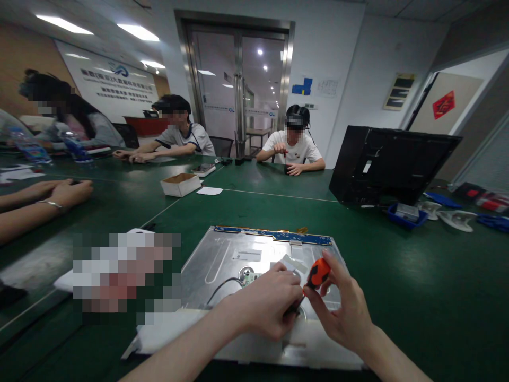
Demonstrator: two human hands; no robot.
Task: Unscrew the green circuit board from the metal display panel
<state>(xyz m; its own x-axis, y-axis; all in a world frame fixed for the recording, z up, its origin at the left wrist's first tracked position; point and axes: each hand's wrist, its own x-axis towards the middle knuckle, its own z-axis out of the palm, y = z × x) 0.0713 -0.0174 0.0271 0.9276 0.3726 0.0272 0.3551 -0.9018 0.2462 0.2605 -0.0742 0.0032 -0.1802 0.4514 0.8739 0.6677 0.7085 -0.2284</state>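
A silver metal back panel point(222, 260) lies flat on the green table in front of me, with a blue circuit strip point(274, 234) along its far edge and a black cable point(222, 285) running across it. My right hand point(344, 310) pinches the orange handle of a screwdriver point(318, 273), which points down at the panel. My left hand point(268, 302) is closed around the screwdriver's lower shaft, close to the panel surface. The tip is hidden behind my left hand.
A black monitor point(392, 164) stands at the right, with a blue tray point(405, 216) and white parts beside it. A small cardboard box point(181, 184) sits mid-table. Several people sit around the far and left sides. A blurred patch lies to my left.
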